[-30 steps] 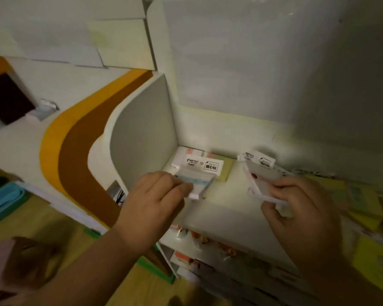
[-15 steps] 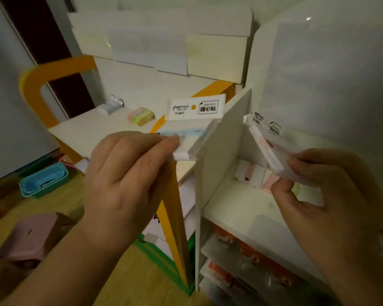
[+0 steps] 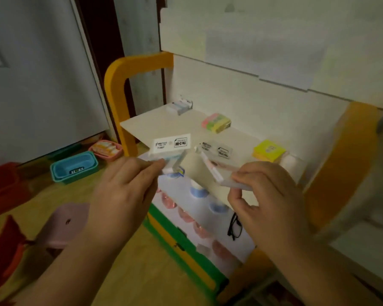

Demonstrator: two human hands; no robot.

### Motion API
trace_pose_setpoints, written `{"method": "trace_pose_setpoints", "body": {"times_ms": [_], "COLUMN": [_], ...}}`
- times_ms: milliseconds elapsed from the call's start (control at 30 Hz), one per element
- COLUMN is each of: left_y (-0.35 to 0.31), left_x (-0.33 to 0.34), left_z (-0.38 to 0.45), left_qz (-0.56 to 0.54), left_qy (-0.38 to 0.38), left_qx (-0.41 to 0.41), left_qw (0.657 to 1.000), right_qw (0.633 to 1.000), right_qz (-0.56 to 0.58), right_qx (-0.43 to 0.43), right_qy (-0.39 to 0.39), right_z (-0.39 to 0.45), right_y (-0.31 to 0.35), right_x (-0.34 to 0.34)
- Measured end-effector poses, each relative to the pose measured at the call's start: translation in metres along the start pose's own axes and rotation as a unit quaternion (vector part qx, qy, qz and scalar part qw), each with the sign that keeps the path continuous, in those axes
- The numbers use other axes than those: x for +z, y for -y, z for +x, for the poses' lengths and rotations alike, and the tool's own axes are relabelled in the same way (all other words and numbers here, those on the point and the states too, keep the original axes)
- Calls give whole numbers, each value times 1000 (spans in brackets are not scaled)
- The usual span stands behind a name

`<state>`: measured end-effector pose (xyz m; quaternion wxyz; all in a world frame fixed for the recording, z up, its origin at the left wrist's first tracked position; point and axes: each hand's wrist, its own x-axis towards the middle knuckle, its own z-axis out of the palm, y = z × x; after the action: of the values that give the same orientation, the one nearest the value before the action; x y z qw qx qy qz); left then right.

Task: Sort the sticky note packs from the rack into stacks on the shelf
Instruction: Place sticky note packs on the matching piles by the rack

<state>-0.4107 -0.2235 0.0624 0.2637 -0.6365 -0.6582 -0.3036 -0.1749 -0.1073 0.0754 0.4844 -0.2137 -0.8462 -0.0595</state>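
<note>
— What has each hand got?

— One pack apiece, two in all. The left hand (image 3: pixel 124 195) pinches a flat clear-wrapped sticky note pack with a white printed header card (image 3: pixel 171 149) between thumb and curled fingers, card end up and away from the palm. The right hand (image 3: pixel 268 195) grips a second clear-wrapped pack with pinkish notes inside (image 3: pixel 212 166), tilted, its label end leaning toward the left hand. The two packs nearly meet between the hands; I cannot tell if they touch.

— And beyond the hands?

— Just past the fingertips is a white shelf board (image 3: pixel 164 124) with three separate piles on it. Beyond the right hand sits a bright yellow block of sticky notes (image 3: pixel 269 150), the nearest. Farther out, beyond the gap between the hands, lies a pink, green and yellow pastel stack (image 3: pixel 216 122). Farthest out, beyond the left hand, is a small whitish pack against the back wall (image 3: pixel 179 107).

— What holds the shelf?

— A white unit with a rounded orange frame (image 3: pixel 119 85). Below both hands its lower tier holds blurred pink and blue round things, and a pair of black glasses (image 3: pixel 234 226) under the right wrist.

— The room?

— Wooden floor. Out to the left of the left hand: a blue plastic basket (image 3: pixel 74 166), a pink basket with orange-and-white packs (image 3: pixel 106 149) behind it, and nearer, a pale pink stool (image 3: pixel 64 226).
</note>
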Motion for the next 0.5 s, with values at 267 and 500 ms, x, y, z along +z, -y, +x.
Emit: {"method": "trace_pose_setpoints", "body": {"times_ms": [267,500], "left_y": [89,127], "left_x": [7,29], "left_z": [-27,-19], "left_qz": [-21,-27], "left_qy": [38,47], "left_qx": [16,37], "left_qw": [999,998], "right_qw": [997,996], "right_qz": [-16,-33], "right_qx": [36,65], "right_qy": [72,57], "right_z": [11,28], "right_y": [27,17], "right_x": [86,135]}}
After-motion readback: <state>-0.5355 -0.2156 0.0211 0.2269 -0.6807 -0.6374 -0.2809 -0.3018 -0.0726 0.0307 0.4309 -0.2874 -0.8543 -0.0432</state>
